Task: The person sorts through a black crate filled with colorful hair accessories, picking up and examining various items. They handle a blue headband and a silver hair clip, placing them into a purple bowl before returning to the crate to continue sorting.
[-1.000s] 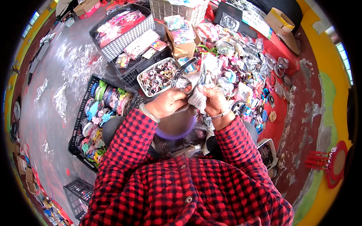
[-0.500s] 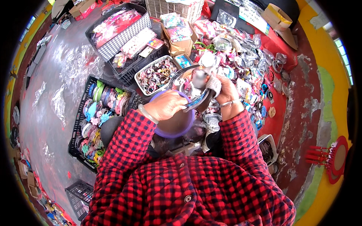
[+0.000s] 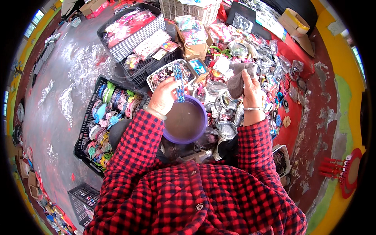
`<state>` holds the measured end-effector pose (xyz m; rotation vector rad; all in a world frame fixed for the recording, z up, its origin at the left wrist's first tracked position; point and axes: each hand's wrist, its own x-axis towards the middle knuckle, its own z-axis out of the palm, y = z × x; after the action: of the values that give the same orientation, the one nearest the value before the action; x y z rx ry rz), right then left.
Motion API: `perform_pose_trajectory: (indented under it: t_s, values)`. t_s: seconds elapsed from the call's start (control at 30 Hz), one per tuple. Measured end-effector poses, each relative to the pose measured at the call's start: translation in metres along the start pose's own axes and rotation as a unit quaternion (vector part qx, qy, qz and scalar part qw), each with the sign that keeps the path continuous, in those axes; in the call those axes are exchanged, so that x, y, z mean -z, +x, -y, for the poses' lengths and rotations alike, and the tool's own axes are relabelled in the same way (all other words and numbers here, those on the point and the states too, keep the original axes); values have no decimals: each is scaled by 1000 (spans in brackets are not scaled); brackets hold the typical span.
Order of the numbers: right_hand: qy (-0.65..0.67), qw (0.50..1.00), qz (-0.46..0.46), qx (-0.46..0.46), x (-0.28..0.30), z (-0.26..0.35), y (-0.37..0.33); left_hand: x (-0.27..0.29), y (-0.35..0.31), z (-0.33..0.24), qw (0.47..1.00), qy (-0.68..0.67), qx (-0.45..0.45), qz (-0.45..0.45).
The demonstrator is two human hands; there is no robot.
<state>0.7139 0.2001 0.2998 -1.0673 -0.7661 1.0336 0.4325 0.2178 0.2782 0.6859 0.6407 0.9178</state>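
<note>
My left hand (image 3: pixel 162 97) is closed on a shiny blue patterned headband (image 3: pixel 179 78), which stands upright in the fingers just past the far rim of a purple basin (image 3: pixel 205 123). Murky brownish liquid (image 3: pixel 184 120) fills the basin. To the right, my right hand (image 3: pixel 253 94) pinches a grey-brown cloth (image 3: pixel 235 85) between thumb and fingers. The cloth hangs down on the left side of that hand, above a heap of hair accessories. Both hands are apart from each other.
A black crate (image 3: pixel 83 135) of headbands and flowered hair bands stands at the left. Beyond the basin is a white basket (image 3: pixel 192 70) of hair ties, with a small cardboard box (image 3: pixel 200 67) beside it. Plastic-wrapped accessories (image 3: pixel 227 103) spread over the red cloth (image 3: pixel 291 125) at right.
My hands have moved apart, left hand leftward with the headband and right hand rightward with the cloth. The cloth was around the headband before and is now off it.
</note>
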Motion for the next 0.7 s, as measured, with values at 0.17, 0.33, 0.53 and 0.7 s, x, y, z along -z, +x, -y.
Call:
perform_pose_trajectory:
  t_s: [0.17, 0.33, 0.53, 0.7]
  values:
    - [62, 995, -43, -68, -6, -1, -4, -10, -2, -2, 996, -79, 11, -30]
    - [112, 990, 23, -80, 1, -6, -4, -6, 0, 3, 994, -107, 2, -13]
    - [141, 988, 45, -45, -14, -6, -10, -5, 4, 10, 997, -61, 39, -24]
    - [-52, 966, 246, 51, -42, -24, -40, -18, 7, 29, 988, -93, 115, -48]
